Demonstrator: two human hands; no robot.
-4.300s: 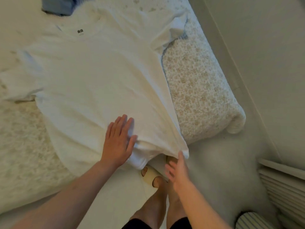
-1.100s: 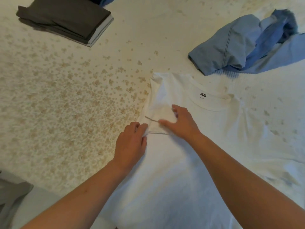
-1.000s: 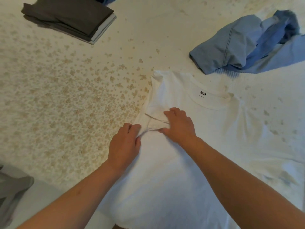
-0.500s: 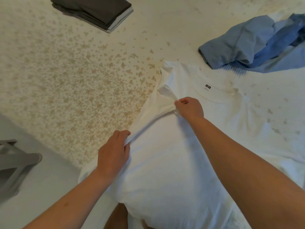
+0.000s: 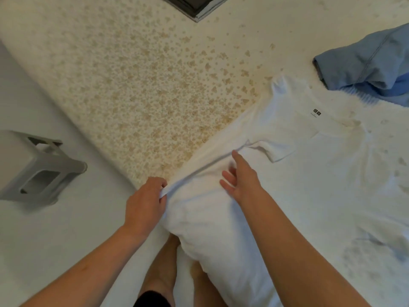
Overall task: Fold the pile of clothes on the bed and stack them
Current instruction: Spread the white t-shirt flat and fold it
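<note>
Both our hands are on the white cotton T-shirt (image 5: 309, 196) spread across the bed. Our left hand (image 5: 145, 203) pinches the folded side edge of the shirt between curled fingers and thumb, right at the edge of the mattress. Our right hand (image 5: 241, 180) lies flat on the fabric just beside it, fingers straight and slightly spread, pressing down near the fold line — it grips nothing.

From the pinch, the folded edge runs up toward the collar, and the short sleeve lies turned inward across the chest, below the small black neck label (image 5: 317, 112). The lower part of the shirt hangs over the mattress edge, in front of our bare legs.

Beyond the shirt's shoulder lies a crumpled light-blue garment (image 5: 365, 69), unfolded, touching or nearly touching the collar area. At the top edge of the view we see the corner of a stack of folded dark grey clothes (image 5: 194, 6), well apart from the shirt. All of it rests on the cream bedspread with a tan floral print (image 5: 132, 85). Off to the left, on the pale floor, stands a grey plastic stool (image 5: 39, 167).
</note>
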